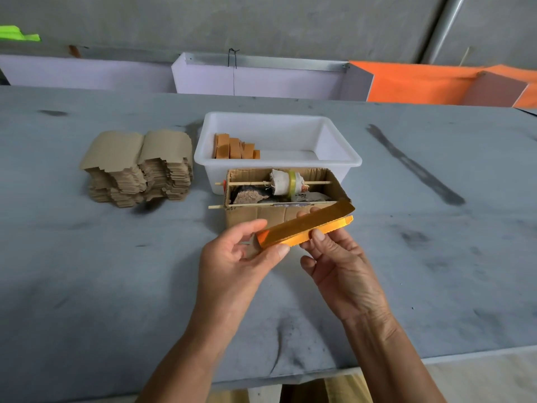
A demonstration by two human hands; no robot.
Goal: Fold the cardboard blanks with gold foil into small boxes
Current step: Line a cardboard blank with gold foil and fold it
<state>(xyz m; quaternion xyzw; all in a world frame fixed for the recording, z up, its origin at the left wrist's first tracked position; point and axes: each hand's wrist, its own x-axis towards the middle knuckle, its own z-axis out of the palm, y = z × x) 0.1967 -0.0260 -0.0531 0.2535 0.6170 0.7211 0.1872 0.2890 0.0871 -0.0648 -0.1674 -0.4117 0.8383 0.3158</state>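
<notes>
Left hand (232, 257), right hand (337, 257) pinch glossy, seemingly half-folded gold-foil blank (305, 225)

a scuffed grey table (87, 271) stands before a grey concrete wall (261, 21), lilac panels (261, 80) and orange panels (412, 82).

- The folded blank (305, 226) at centre frame: cardboard faced with glossy, mirror-like gold foil.
- Stack of blanks (139, 167), left: matt brown cardboard.
- Tub (345, 158): smooth white plastic.
- Open box (261, 215): rough corrugated cardboard.
- Table (87, 271): matt grey, smudged.
</notes>
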